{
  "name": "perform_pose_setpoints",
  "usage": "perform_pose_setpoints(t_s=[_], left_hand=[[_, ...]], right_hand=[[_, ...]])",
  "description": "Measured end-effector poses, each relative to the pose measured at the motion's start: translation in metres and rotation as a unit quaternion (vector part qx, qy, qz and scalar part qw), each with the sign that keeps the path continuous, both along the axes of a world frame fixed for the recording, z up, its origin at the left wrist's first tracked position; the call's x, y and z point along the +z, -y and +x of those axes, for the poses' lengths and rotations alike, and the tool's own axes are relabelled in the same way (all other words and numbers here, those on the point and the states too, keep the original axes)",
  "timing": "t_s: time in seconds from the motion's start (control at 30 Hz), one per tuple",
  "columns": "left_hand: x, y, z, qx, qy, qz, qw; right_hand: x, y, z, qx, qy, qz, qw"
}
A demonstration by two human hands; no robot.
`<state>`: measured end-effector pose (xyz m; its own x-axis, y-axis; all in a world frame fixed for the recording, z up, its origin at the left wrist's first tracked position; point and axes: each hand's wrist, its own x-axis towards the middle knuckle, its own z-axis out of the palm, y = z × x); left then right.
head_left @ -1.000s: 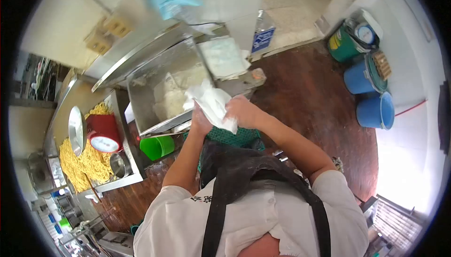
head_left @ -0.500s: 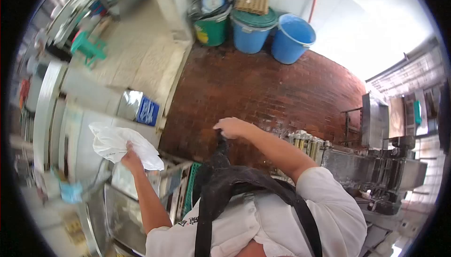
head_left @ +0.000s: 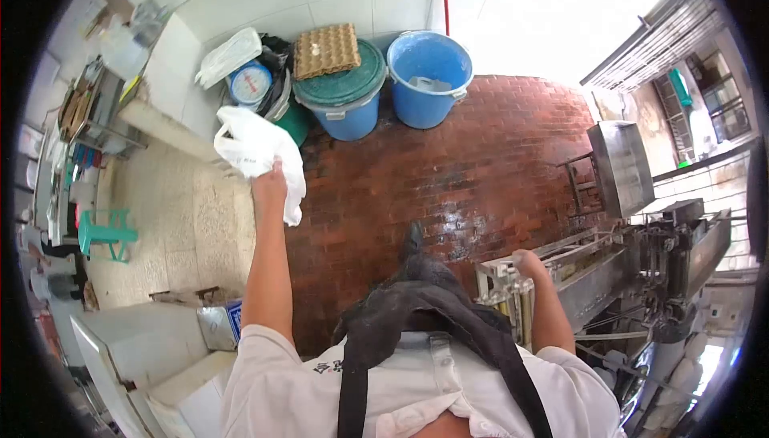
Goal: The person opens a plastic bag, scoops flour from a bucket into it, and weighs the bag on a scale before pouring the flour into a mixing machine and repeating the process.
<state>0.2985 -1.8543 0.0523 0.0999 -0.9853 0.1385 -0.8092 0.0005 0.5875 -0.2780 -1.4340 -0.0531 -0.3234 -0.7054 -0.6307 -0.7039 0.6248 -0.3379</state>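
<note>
My left hand [head_left: 271,185] is closed on a thin white plastic bag [head_left: 250,148], held out in front of me to the left. The bag hangs crumpled past the fingers, overlapping a green bin [head_left: 293,121] in this view. On the right, my right hand [head_left: 527,263] is low beside a metal machine frame with rollers [head_left: 503,294]; its fingers are hidden from this angle. A black apron [head_left: 416,298] covers my front over a white shirt.
Against the tiled wall stand a lidded blue bin [head_left: 346,118] with an egg tray [head_left: 327,50] on it and an open blue bin [head_left: 430,90]. A dial scale [head_left: 250,86] sits left of them. Long metal machinery [head_left: 597,282] lines the right. A green stool [head_left: 108,234] stands far left.
My view has turned left and nearer the bins. The left hand has carried the bag forward toward them. My right hand has left the apron and swung out to the right.
</note>
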Motion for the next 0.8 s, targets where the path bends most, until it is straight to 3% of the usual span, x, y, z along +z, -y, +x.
perform_pose_setpoints(t_s=[0.07, 0.1, 0.13, 0.17, 0.23, 0.27, 0.33, 0.4, 0.5, 0.57, 0.6, 0.67, 0.7, 0.8], left_hand=[[-0.006, 0.056, -0.043, -0.013, 0.014, 0.023, 1.0], [-0.006, 0.082, -0.065, -0.024, 0.042, 0.028, 0.998], [-0.005, 0.108, -0.087, -0.036, 0.07, 0.033, 0.996], [-0.006, 0.126, -0.105, -0.054, 0.135, 0.059, 0.988], [-0.019, 0.162, -0.138, -0.073, 0.114, -0.024, 0.99], [-0.03, 0.181, -0.154, -0.074, 0.027, -0.131, 0.988], [-0.022, 0.214, -0.189, -0.105, 0.04, -0.11, 0.988], [-0.048, 0.257, -0.214, -0.131, 0.052, -0.107, 0.984], [-0.058, 0.309, -0.262, -0.173, 0.152, 0.018, 0.973], [-0.084, 0.353, -0.298, -0.222, 0.168, 0.009, 0.96], [-0.101, 0.37, -0.315, -0.247, 0.175, 0.009, 0.953], [-0.143, 0.408, -0.353, -0.276, 0.151, -0.231, 0.921], [-0.147, 0.419, -0.369, -0.322, 0.148, -0.136, 0.925], [-0.167, 0.464, -0.415, -0.364, 0.088, -0.132, 0.918]], right_hand=[[0.027, 0.037, -0.015, -0.043, 0.014, 0.126, 0.991], [-0.002, 0.052, -0.038, -0.005, -0.015, 0.115, 0.993], [-0.102, 0.044, -0.097, 0.145, 0.017, 0.084, 0.986], [-0.083, 0.08, -0.096, 0.158, -0.003, 0.103, 0.982], [-0.032, 0.188, -0.086, 0.177, -0.022, 0.093, 0.98], [-0.018, 0.235, -0.085, 0.181, -0.021, 0.065, 0.981], [-0.005, 0.315, -0.089, 0.114, 0.024, -0.039, 0.992], [0.009, 0.396, -0.091, 0.153, 0.015, -0.146, 0.977], [0.038, 0.491, -0.089, -0.005, 0.151, -0.132, 0.98], [0.053, 0.539, -0.096, 0.025, 0.159, -0.1, 0.982], [0.053, 0.557, -0.099, 0.039, 0.163, -0.079, 0.983], [0.015, 0.582, -0.122, 0.075, 0.121, -0.09, 0.986], [-0.002, 0.593, -0.136, 0.099, 0.103, -0.087, 0.986], [-0.037, 0.643, -0.16, 0.213, 0.096, -0.184, 0.955]])
